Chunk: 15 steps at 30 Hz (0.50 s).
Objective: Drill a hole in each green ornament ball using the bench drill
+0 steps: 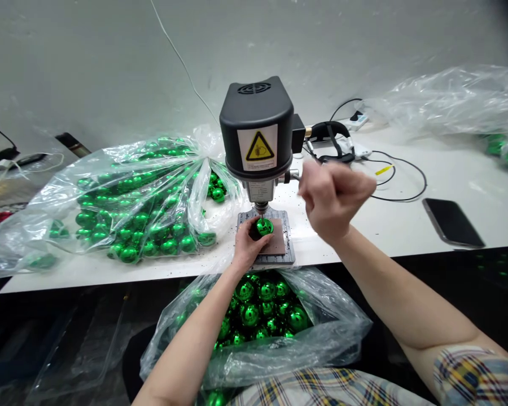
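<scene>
My left hand [249,243] curls round a shiny green ball ornament [265,226] and holds it on a brown board [278,243] over the grey slotted base [288,256]. Directly above the ball is the chuck of a small bench drill press [257,132]; I cannot make out whether the bit touches the ball. At the machine's right side, my right hand [332,197] is closed in a fist round the feed lever [294,175]. Most of that lever is hidden by the fingers, and the hand is slightly blurred.
An open plastic bag [334,338] of green balls lies on my lap. Left of the machine sits another clear bag [148,197] full of them. To the right are a phone [452,223], a black-strapped headset [332,138], cables and more plastic wrap [457,101].
</scene>
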Tool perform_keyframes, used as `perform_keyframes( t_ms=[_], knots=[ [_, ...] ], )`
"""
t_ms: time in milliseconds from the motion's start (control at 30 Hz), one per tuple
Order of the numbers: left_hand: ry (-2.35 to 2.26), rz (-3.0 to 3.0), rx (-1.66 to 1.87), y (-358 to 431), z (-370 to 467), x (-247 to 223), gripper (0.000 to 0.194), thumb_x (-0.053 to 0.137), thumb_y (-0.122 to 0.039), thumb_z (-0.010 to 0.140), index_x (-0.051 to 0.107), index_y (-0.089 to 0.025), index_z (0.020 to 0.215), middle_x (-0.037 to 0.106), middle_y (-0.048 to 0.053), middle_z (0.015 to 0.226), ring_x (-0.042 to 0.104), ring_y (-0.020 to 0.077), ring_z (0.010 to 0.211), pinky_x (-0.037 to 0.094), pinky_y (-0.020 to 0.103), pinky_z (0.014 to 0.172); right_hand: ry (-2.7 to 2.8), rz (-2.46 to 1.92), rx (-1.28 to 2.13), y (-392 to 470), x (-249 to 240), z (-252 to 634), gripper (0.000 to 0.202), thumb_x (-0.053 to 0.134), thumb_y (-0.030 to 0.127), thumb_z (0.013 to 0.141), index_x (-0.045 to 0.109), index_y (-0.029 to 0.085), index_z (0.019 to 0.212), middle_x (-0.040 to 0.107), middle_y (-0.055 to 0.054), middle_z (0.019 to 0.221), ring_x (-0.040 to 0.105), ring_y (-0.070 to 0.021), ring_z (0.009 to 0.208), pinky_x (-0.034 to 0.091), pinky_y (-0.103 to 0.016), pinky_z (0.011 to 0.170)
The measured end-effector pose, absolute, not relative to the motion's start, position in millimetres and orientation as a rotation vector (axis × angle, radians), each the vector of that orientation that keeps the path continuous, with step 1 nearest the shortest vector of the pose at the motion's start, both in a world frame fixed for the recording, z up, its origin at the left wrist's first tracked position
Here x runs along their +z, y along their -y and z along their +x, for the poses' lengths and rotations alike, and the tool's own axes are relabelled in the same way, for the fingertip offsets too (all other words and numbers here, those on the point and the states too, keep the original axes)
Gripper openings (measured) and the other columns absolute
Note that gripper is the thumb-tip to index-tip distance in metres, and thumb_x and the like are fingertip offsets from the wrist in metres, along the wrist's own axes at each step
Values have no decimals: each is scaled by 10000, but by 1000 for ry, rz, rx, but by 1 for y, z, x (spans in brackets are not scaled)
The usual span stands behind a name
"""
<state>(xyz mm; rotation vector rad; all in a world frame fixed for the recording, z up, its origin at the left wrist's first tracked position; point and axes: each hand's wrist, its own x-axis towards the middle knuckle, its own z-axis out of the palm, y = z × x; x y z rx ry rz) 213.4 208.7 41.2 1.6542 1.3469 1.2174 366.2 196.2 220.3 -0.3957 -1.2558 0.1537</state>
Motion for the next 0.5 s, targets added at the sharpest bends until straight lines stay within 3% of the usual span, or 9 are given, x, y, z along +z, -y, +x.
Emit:
perform_keyframes(
  t_ms=[167,267,333,400,500],
  knots=[
    [-1489,1609,1206,-190,200,64,552,844,-340,670,628,-178,1152,703,89,1039,662,221,910,518,336,802,1162,-581,543,-233,266,370,426,601,292,940,520,202,532,353,67,393,269,-43,308,193,-233,302],
    [-1551,1819,830,-177,162,99,447,850,-431,651,685,-205,1000,702,36,823,634,202,732,469,303,671,1097,-562,704,-244,275,371,453,648,315,909,506,198,494,312,74,373,223,-38,294,145,-236,294],
    [-1531,1947,551,-182,135,125,361,794,-502,714,711,-217,918,668,17,689,595,199,632,431,304,619,1075,-537,720,-243,275,370,447,692,318,875,523,193,481,338,68,372,241,-41,293,141,-237,297],
    [-1600,2045,537,-205,117,144,310,629,-506,874,714,-212,920,677,41,718,607,216,671,442,322,659,1056,-518,723,-238,275,368,431,720,295,849,539,190,472,361,64,370,256,-44,292,137,-238,296],
    [-1812,2152,635,-265,113,149,249,483,-283,963,695,-174,1037,703,113,1003,647,264,943,472,368,852,1017,-516,720,-234,274,367,426,719,256,839,547,188,455,359,61,359,254,-49,286,129,-243,291]
  ],
)
